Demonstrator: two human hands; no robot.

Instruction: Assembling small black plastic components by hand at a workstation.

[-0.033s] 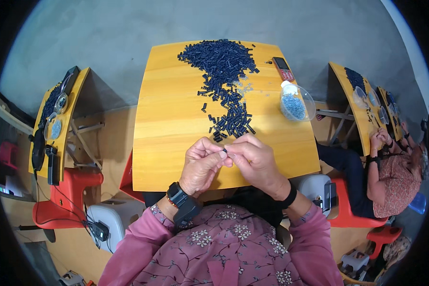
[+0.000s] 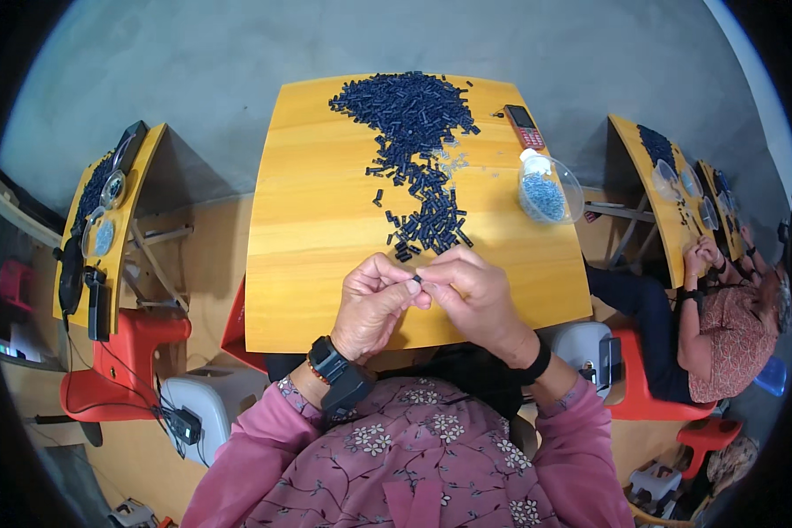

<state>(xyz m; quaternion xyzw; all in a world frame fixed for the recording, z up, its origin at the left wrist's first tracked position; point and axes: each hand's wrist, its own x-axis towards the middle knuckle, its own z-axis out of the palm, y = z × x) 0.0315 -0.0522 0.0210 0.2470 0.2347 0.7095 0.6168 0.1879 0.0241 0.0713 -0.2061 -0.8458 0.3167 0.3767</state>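
Observation:
Over the near part of the yellow table, my two hands meet fingertip to fingertip. My left hand is closed in a pinch on a small black piece, of which only a bit shows between the fingers. My right hand pinches at the same piece from the other side. Just beyond the fingertips lie loose small black tube-like pieces. They trail back to a large heap of the same pieces at the far edge. Small clear bits are scattered beside the trail.
At the right edge stands a clear plastic bowl with small blue pieces; a white-capped container is by it. A red phone lies behind. A co-worker sits at a table on the right. Another table is left.

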